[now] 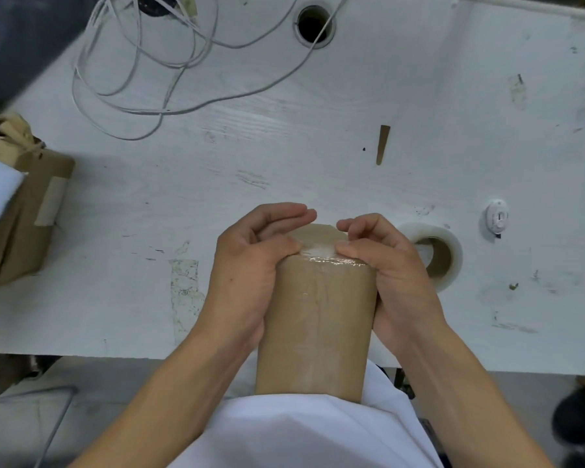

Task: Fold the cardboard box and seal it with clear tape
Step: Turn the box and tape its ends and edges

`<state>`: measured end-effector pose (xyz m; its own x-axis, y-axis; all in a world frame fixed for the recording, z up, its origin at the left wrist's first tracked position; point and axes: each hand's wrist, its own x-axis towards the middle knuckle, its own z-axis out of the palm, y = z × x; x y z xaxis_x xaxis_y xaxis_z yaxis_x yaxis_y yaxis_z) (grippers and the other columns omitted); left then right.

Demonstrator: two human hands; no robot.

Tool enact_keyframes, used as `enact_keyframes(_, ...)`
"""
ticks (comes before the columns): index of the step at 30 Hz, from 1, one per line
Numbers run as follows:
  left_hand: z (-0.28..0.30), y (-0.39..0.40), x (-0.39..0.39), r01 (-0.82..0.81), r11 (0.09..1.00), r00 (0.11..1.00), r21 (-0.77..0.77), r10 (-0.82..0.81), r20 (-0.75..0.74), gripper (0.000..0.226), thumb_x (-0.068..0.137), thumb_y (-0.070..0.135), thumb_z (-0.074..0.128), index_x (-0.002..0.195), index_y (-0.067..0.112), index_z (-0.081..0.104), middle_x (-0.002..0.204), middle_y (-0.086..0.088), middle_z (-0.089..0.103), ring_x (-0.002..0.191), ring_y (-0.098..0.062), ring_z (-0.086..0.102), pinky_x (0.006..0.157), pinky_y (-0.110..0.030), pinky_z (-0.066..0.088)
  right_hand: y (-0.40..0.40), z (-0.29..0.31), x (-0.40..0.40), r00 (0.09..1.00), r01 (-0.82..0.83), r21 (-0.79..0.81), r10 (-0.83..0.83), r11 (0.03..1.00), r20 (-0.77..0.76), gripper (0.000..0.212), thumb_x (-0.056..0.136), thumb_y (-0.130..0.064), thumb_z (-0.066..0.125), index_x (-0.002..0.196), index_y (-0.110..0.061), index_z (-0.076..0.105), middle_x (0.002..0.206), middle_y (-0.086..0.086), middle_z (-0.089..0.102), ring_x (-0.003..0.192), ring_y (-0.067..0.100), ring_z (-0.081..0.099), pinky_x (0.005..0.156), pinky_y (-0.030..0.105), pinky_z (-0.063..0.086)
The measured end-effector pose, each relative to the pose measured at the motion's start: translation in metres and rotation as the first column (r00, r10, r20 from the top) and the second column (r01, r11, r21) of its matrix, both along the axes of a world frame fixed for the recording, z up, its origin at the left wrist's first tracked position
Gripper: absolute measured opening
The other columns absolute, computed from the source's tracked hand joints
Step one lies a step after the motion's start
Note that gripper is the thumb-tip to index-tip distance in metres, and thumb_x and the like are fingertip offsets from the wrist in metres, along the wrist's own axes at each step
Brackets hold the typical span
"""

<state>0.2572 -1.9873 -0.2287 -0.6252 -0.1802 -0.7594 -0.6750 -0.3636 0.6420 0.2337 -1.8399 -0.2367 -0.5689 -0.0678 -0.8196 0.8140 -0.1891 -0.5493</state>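
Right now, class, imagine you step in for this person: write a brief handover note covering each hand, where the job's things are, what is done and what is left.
Left hand: grips the cardboard box on its left side, thumb on the taped top edge.
Right hand: grips the right side, thumb pressing the clear tape there.
Box stands on end at the table edge, against the body. Tape roll lies just right of it.
Done: box folded, tape along the front and over the top.
Left: smooth the tape ends; check the hidden sides.
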Motion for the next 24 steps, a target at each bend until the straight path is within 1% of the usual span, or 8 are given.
enact_keyframes(3,0.001,0.006,0.008,0.137,0.909,0.962,-0.393,-0.217,-0.166,0.041,0.091,-0.011,0.048,0.107,0.022,0.068,0.097,0.017,0.076,0.075,-0.009,0.068,0.062,-0.022,0.047,-0.006,0.0,0.007,0.946,-0.02,0.321,0.122,0.947,-0.301,0.027,0.086,0.01,0.057,0.081,-0.016,0.062,0.09,-0.005,0.068,0.081,0.009,0.06,0.07,0.017,0.047)
enact_keyframes(4,0.001,0.006,0.011,0.15,0.882,0.942,-0.446,-0.265,-0.207,0.038,0.094,-0.008,0.049,0.109,0.022,0.066,0.097,0.019,0.076,0.065,-0.015,0.064,0.056,-0.024,0.045,-0.007,-0.001,0.01,0.903,-0.019,0.366,0.173,0.931,-0.393,0.03,0.089,0.011,0.054,0.086,-0.018,0.064,0.091,-0.004,0.068,0.083,0.012,0.062,0.072,0.018,0.047)
enact_keyframes(6,-0.002,0.003,0.015,0.15,0.897,0.911,-0.417,-0.289,-0.294,0.025,0.098,-0.001,0.055,0.112,0.018,0.063,0.095,0.017,0.076,0.072,-0.019,0.068,0.063,-0.024,0.049,-0.004,-0.005,0.016,0.822,-0.053,0.337,0.233,0.94,-0.52,0.028,0.092,0.004,0.056,0.091,-0.022,0.065,0.09,0.003,0.07,0.083,0.024,0.065,0.074,0.027,0.05)
enact_keyframes(8,-0.007,-0.004,0.02,0.175,0.917,0.888,-0.359,-0.304,-0.345,0.016,0.094,0.008,0.064,0.11,0.013,0.063,0.094,0.012,0.077,0.093,-0.01,0.072,0.082,-0.018,0.049,0.004,-0.009,0.021,0.77,-0.116,0.27,0.258,0.956,-0.583,0.024,0.092,-0.005,0.06,0.094,-0.027,0.068,0.09,0.002,0.073,0.087,0.027,0.068,0.08,0.031,0.052)
enact_keyframes(12,-0.019,-0.017,0.024,0.256,0.908,0.857,-0.333,-0.372,-0.357,0.021,0.084,0.023,0.071,0.102,0.015,0.065,0.097,0.009,0.078,0.1,-0.013,0.072,0.096,-0.021,0.047,0.017,-0.015,0.02,0.686,-0.237,0.302,0.379,0.923,-0.621,0.01,0.091,-0.028,0.068,0.098,-0.032,0.073,0.098,-0.011,0.076,0.096,0.019,0.072,0.102,0.034,0.046)
enact_keyframes(15,-0.025,-0.021,0.022,0.278,0.899,0.849,-0.339,-0.395,-0.351,0.024,0.079,0.027,0.074,0.1,0.017,0.067,0.097,0.009,0.078,0.099,-0.015,0.073,0.099,-0.022,0.046,0.024,-0.02,0.016,0.626,-0.293,0.369,0.469,0.882,-0.623,0.022,0.092,-0.038,0.064,0.103,-0.022,0.072,0.103,-0.019,0.074,0.097,0.011,0.071,0.11,0.043,0.039)
enact_keyframes(20,-0.024,-0.025,0.021,0.346,0.829,0.835,-0.44,-0.486,-0.259,0.039,0.076,0.041,0.074,0.104,0.015,0.068,0.101,0.016,0.076,0.102,-0.004,0.07,0.092,-0.015,0.047,0.027,-0.024,0.012,0.588,-0.358,0.39,0.529,0.848,-0.612,0.031,0.096,-0.039,0.059,0.105,-0.014,0.074,0.108,-0.003,0.074,0.115,0.022,0.065,0.106,0.042,0.042)
enact_keyframes(24,-0.023,-0.025,0.027,0.293,0.831,0.824,-0.472,-0.47,-0.316,0.041,0.076,0.042,0.074,0.113,0.027,0.068,0.12,0.011,0.067,0.125,-0.015,0.058,0.102,-0.024,0.044,0.032,-0.024,0.006,0.574,-0.451,0.416,0.614,0.789,-0.542,0.032,0.093,-0.04,0.059,0.111,-0.017,0.072,0.113,-0.009,0.073,0.13,0.021,0.051,0.103,0.029,0.042)
